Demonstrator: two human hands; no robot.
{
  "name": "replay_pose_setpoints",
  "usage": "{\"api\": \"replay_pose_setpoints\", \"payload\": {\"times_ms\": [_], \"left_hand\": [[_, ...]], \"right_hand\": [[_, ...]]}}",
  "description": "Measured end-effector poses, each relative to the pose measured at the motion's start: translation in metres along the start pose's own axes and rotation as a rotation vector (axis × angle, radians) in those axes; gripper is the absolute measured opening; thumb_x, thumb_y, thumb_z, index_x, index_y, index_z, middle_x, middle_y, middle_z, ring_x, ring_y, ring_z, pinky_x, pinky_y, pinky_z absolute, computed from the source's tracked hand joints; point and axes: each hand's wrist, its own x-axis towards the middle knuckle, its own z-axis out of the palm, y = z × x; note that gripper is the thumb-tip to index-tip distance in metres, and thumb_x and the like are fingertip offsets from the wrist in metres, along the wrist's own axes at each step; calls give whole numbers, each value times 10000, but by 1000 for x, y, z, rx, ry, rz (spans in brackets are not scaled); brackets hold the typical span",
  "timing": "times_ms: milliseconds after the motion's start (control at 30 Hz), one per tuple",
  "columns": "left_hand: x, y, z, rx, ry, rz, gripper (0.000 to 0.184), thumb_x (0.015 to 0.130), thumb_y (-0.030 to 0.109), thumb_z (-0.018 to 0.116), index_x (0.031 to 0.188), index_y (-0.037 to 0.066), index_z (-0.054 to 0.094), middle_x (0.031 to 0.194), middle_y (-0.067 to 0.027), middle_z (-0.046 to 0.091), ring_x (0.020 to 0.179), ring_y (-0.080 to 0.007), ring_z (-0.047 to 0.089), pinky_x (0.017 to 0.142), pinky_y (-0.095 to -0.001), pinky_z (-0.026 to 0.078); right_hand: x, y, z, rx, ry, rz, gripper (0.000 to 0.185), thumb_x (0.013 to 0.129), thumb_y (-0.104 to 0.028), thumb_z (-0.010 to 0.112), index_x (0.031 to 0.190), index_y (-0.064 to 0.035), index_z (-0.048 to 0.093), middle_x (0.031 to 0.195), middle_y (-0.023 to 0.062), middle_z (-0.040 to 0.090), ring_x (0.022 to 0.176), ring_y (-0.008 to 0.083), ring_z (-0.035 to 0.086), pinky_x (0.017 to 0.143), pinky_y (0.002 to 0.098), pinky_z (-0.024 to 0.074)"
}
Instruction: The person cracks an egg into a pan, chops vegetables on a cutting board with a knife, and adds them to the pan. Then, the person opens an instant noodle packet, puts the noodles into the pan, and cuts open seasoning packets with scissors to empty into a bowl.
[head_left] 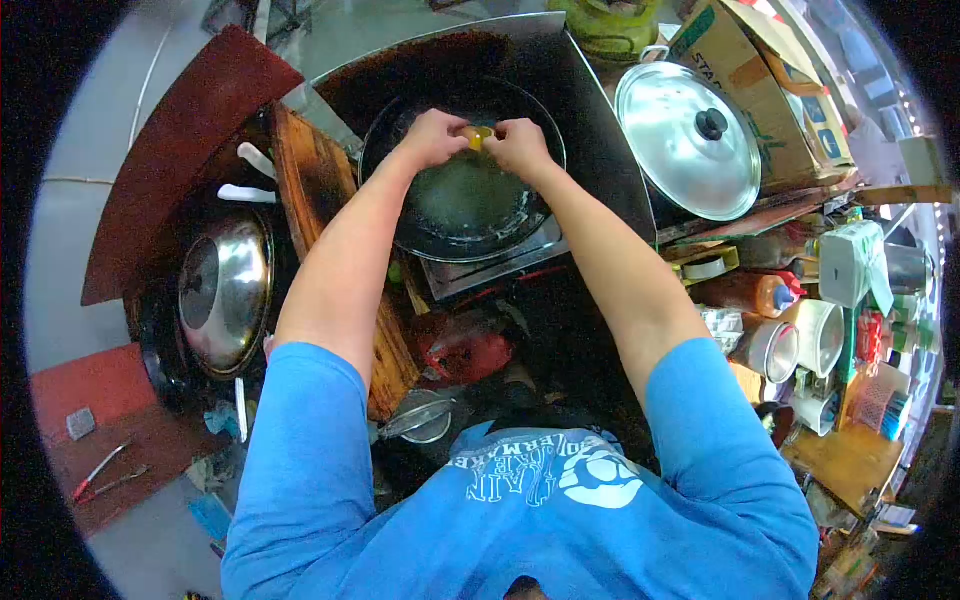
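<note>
Both my hands meet over a large black wok (510, 245) that holds a cloudy, shallow liquid (460, 200). Between my fingertips is an egg (479, 136), its shell seemingly parted, with yellow showing in the middle. My left hand (436, 138) pinches the egg's left side, and my right hand (519, 148) grips its right side. The wok rests on a stove (495, 268) with metal guards behind it and to the right.
A silver lid (688, 140) with a black knob lies right of the wok, beside a cardboard box (765, 95). Jars and bottles (755, 293) crowd the right shelf. On the left are a wooden board (335, 200), another metal lid (225, 295) and white handles (247, 194).
</note>
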Motion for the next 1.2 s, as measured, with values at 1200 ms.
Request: {"api": "replay_pose_setpoints", "payload": {"times_ms": [1200], "left_hand": [[-91,132,-57,902,421,287,532,854,45,557,1366,-37,443,1104,-147,622,917,-283,682,742,-357,583]], "right_hand": [[-64,-99,-75,22,133,-615,203,810,-166,659,905,11,685,826,238,665,772,403,664,700,442,528]]}}
